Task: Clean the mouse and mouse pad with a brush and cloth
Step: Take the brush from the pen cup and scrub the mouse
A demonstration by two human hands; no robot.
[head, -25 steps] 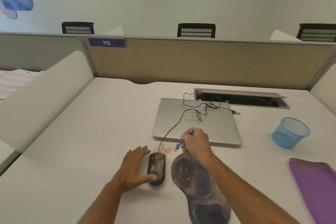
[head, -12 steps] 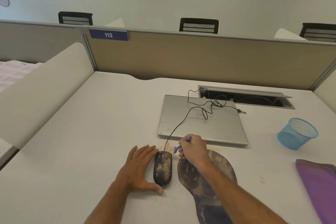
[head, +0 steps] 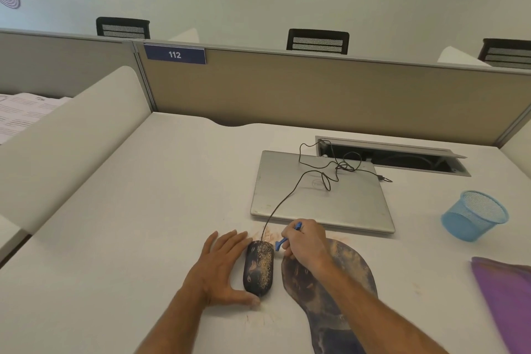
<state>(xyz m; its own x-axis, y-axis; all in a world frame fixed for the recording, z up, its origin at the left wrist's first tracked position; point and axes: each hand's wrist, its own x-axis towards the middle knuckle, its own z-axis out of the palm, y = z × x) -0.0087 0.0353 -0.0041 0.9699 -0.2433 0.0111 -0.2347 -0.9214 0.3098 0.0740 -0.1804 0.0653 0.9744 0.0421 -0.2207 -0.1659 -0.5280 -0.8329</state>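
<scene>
A dark wired mouse (head: 258, 267) speckled with sandy dust lies on the white desk. My left hand (head: 222, 269) rests flat against its left side, thumb curled round its near end, fingers spread. My right hand (head: 306, 244) grips a small blue brush (head: 284, 241) whose head points at the mouse's front right edge. Right of the mouse lies a dark patterned mouse pad (head: 333, 290), dusty at its far end, partly under my right forearm. A purple cloth (head: 508, 296) lies at the right edge.
A shut silver laptop (head: 321, 195) sits behind the mouse with the mouse cable (head: 324, 178) coiled on it. A blue mesh cup (head: 474, 215) stands at right. An open cable hatch (head: 396, 158) is at the back. Dust is scattered around the mouse.
The view has shifted a little. My right hand with the brush has stayed near the mouse's front; my left hand has slid slightly along the mouse's side.
</scene>
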